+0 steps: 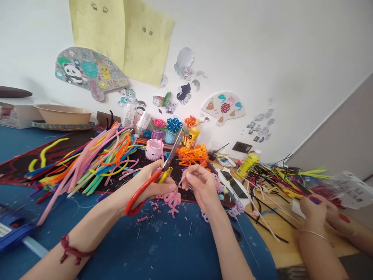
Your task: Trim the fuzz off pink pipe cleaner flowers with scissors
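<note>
Holding red-handled metal scissors (155,176) and a pink, looped, fuzzy flower (173,199) in clamped grip, the left hand (155,189) meets the right hand (202,184), whose grip pinches the flower's thin strand (180,181).

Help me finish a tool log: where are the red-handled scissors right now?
In the head view, the red-handled scissors are in the left hand, left of centre, their blades pointing up toward the blue flowers.

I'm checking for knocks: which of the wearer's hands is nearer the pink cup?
Left. The left hand is just on the camera's side of the pink cup; the right hand is farther off, toward the camera and to the cup's right.
</note>
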A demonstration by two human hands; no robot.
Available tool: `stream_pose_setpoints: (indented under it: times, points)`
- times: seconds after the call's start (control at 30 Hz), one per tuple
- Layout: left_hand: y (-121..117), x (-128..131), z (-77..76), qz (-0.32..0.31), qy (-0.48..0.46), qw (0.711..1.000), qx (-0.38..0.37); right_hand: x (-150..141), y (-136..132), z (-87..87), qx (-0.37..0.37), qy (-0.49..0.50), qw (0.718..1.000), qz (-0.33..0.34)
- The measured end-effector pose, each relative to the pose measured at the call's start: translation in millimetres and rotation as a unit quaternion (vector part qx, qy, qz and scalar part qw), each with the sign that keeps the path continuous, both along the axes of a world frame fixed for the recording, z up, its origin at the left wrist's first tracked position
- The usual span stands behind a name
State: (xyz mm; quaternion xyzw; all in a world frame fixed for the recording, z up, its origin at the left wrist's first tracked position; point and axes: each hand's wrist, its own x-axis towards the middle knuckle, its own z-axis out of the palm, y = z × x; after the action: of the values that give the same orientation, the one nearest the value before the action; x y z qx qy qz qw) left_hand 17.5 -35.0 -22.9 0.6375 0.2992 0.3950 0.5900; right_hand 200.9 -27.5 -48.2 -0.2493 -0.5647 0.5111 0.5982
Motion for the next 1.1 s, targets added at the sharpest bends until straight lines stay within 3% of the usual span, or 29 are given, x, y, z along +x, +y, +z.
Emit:
stream_pose_setpoints:
  times: [0.33,0.6,0.83,1.1]
  points:
    - [-2,2,2.3,-0.015,0.012,1.0,0.002,0,-1,0.8,0.007,0.001,1.0,-0.009]
    - [3,5,-1.9,0.044,-0.016,0.999,0.015,0,0,1.0,-0.002,-0.029,0.999,-0.013]
    - [3,6,-0.2,0.17,-0.04,0.983,0.054,-12,-1,-5.3,-0.033,-0.123,0.991,0.051]
    - [1,8,-0.3,0.187,-0.042,0.98,0.053,-20,0,-9.0,-0.049,-0.123,0.991,0.0]
